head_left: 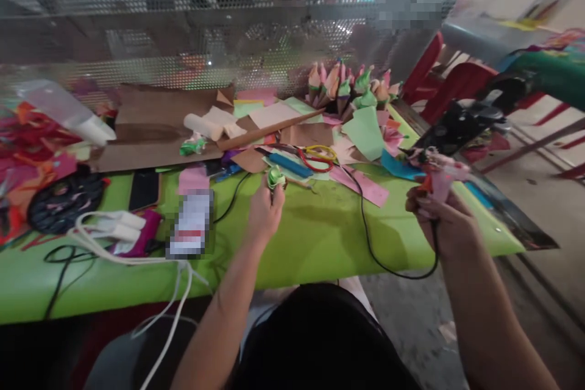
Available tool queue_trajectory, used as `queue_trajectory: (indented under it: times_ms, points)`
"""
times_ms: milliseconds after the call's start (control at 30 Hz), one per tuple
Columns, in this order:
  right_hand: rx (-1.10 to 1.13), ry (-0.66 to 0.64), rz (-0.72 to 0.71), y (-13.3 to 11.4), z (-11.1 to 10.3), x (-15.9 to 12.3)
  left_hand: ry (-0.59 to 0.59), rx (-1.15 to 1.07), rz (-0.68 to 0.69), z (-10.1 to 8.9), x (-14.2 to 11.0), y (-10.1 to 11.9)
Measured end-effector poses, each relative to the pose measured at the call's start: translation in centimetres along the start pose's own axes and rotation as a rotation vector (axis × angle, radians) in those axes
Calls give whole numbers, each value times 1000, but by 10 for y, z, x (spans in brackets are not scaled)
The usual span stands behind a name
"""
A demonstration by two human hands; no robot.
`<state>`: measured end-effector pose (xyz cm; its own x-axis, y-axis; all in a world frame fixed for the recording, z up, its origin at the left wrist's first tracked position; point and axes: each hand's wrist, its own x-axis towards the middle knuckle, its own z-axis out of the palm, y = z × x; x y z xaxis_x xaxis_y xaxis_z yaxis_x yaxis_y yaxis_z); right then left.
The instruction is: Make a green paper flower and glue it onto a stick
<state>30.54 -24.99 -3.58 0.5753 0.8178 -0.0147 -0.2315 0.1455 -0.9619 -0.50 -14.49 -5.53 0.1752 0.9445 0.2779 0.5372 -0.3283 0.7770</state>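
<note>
Black-clad lap (320, 341) at a lime-green table (315, 244); paper cones (344, 91) cluster far right (what holds them is hidden). Right hand (443, 213) grips a corded pink glue gun (442, 186), well right of the small green swirl (275, 177) pinched in the left hand (265, 207), its long axis unclear.

A plain black garment (324, 341) covers the person's front, its outline smoothly rounded. Whitish cloth (361, 295) shows past its edges, its kind unclear. The left forearm (231, 311) and right forearm (482, 311) are bare.
</note>
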Motion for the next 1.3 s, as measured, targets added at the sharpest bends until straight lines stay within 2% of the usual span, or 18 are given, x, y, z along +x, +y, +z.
queue_trajectory:
  times_ms: [67, 167, 267, 433, 633, 933, 1300]
  points:
    - [21, -62, -12, -5, 9, 1, -2, 6, 2, 0, 0, 2]
    - [20, -178, 80, -12, 22, 5, -2, 13, -15, 0, -1, 5]
    - [-35, -236, 116, -15, 35, 6, -10, 8, -30, 0, -1, 7]
    - [-337, -482, 138, -14, 60, -2, -20, 0, -68, 0, -1, 11]
    - [-607, -674, 32, -17, 80, -7, -41, 12, -84, 1, -1, 12]
    - [-810, -651, -38, -6, 88, -7, -18, 34, 39, 5, -1, 5]
    - [-855, -674, -90, -3, 88, -2, 3, 48, 114, 6, -4, 4]
